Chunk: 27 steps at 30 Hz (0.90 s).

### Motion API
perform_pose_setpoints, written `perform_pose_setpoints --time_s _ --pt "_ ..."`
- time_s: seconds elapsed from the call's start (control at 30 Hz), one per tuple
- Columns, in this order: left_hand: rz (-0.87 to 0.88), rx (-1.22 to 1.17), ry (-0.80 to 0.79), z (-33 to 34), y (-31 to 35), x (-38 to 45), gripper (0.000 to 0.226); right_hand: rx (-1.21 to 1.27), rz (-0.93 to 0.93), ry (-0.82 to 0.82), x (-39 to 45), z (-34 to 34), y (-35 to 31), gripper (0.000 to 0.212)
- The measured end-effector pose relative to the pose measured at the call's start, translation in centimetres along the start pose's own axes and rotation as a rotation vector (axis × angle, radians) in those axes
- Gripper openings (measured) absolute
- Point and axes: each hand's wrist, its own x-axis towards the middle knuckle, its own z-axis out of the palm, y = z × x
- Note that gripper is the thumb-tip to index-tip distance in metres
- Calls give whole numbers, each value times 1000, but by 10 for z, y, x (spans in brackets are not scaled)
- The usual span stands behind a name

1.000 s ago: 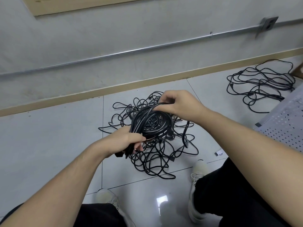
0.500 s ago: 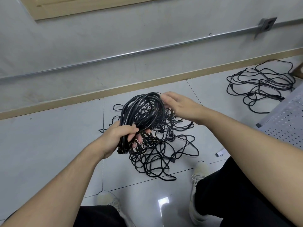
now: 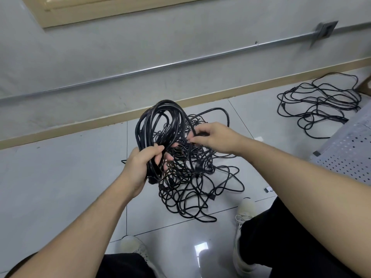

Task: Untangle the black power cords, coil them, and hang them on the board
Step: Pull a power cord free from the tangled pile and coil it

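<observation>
A thick coil of black power cord stands upright in front of me, and my left hand grips its lower end with fingers wrapped round the bundle. My right hand pinches a strand at the right side of the coil. Under both hands lies a tangled heap of black cords on the tiled floor. A second loose heap of black cords lies at the far right by the wall. The white perforated board shows at the right edge.
My two shoes and dark trousers are at the bottom of the view. A beige skirting and a metal conduit run along the grey wall. A small clip lies on the floor near the right shoe.
My left hand has lifted the coil and turned it upright. My right hand let go of the top of the coil and now pinches a strand at its right side.
</observation>
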Motion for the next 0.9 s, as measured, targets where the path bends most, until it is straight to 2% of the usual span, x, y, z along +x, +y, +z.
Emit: perform_pose_setpoints --time_s 0.13,0.2,0.3,0.47,0.6,0.73,0.83,0.9 --pt "-63 -40 162 4 1 3 37 -44 -72 -23 -5 14 -13 18" --pt "-91 -46 187 9 0 3 34 -77 -73 -79 -8 24 -21 26" --pt "-125 -153 166 15 -2 2 37 -17 -59 -178 -10 30 -25 23" --pt "-163 -245 57 10 0 4 36 68 -78 -219 -16 27 -24 6" --pt "-220 -298 -96 15 6 0 42 303 13 -216 -22 26 -28 23" --pt "-232 -417 -180 14 9 0 45 440 48 -216 -27 15 -35 20" --pt "-210 -529 -216 13 10 2 46 558 115 -276 -26 3 -34 16" --pt "-202 -563 -260 11 11 1 47 530 139 -330 -26 -2 -33 17"
